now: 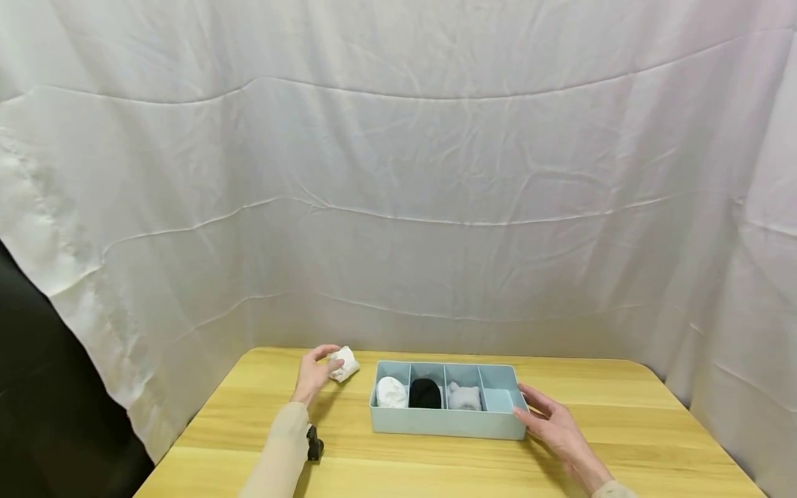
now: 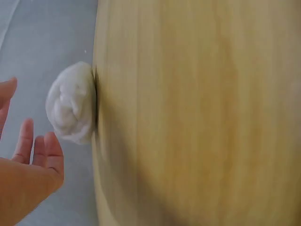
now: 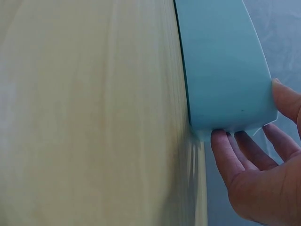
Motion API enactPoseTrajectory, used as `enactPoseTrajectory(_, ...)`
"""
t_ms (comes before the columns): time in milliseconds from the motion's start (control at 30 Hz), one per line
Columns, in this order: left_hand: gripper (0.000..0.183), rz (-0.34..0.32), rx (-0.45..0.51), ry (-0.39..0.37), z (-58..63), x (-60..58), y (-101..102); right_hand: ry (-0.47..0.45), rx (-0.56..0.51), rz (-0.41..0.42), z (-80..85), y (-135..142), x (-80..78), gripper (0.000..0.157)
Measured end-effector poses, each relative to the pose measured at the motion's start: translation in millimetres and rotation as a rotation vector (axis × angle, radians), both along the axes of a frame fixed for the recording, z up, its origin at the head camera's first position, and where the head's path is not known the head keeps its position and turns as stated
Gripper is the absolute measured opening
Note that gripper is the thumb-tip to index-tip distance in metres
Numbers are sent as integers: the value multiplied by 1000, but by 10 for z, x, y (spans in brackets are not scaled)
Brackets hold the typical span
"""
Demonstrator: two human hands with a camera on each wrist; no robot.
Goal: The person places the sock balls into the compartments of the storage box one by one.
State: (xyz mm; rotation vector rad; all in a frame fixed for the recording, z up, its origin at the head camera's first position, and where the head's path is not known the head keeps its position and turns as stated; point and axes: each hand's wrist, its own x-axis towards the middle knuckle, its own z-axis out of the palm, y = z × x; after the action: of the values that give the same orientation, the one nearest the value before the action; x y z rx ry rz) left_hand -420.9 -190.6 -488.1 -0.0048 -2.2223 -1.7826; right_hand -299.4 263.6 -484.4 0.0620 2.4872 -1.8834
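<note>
A rolled white sock (image 1: 344, 364) rests on the table at the back left. My left hand (image 1: 313, 373) reaches to it with thumb and fingers spread; the left wrist view shows a gap between the fingers (image 2: 54, 150) and the sock (image 2: 71, 103). My right hand (image 1: 554, 425) holds the right end of a light blue divided box (image 1: 448, 423), thumb at the rim and fingers (image 3: 225, 153) against the end wall. From left to right, the box's compartments hold a white sock (image 1: 391, 393), a black sock (image 1: 425, 394) and a grey sock (image 1: 464, 396); the rightmost one is bare.
The wooden table (image 1: 373, 470) has rounded back corners. A pale curtain (image 1: 436, 173) hangs behind it and along both sides. A dark area (image 1: 50, 387) shows at the left edge. A small black device (image 1: 314, 444) is on my left wrist.
</note>
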Motion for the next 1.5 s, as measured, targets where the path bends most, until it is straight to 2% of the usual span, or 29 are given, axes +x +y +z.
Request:
enactPoseTrajectory(200, 42, -38, -5, -97, -12, -33, -87, 2, -2, 5, 7, -2, 13, 67)
enactPoseTrajectory(367, 46, -81, 0, -119, -34, -42, -57, -3, -6, -3, 5, 12, 30, 67)
enactPoseTrajectory(533, 48, -95, 4, -146, -45, -47, -15, -19, 2, -10, -11, 20, 20, 67)
enactPoseTrajectory(800, 53, -142, -66, -212, -108, -60, -23, -12, 3, -8, -22, 8, -8, 66)
enactPoseTrajectory(900, 51, -142, -71, -242, -123, -68, -31, -5, -1, 0, -19, 6, -9, 66)
enactPoseTrajectory(1200, 32, -82, -68, -246, -115, -67, -16, -18, -15, 1, 2, 4, -18, 67)
enactPoseTrajectory(1333, 24, -90, -57, -228, -117, -45, 4, -10, -9, 6, 3, -2, -19, 67)
enactPoseTrajectory(1500, 29, -113, -45, -216, -115, -25, 24, -10, 7, 4, 6, 2, -23, 67)
